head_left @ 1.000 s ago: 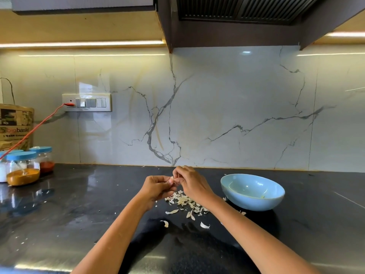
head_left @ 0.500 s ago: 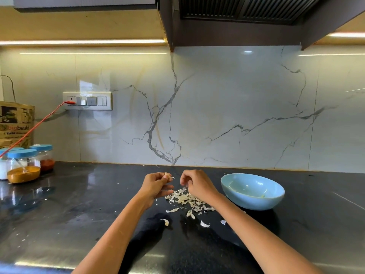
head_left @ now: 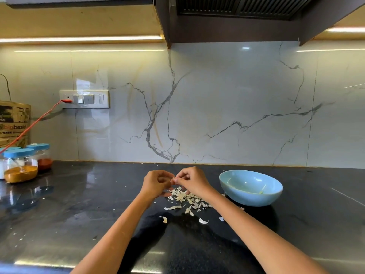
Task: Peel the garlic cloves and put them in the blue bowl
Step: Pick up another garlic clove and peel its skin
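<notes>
Both hands — left hand (head_left: pixel 156 182) and right hand (head_left: pixel 190 179) — pinch one garlic clove (head_left: pixel 173 179) above the peel heap (head_left: pixel 186 199); strip skin in small pulls, keeping the clove near the blue bowl (head_left: pixel 250 196) — just right.

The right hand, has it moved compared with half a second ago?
Yes. The right hand has shifted left, away from the blue bowl, and now meets the left hand above the peel pile.
</notes>
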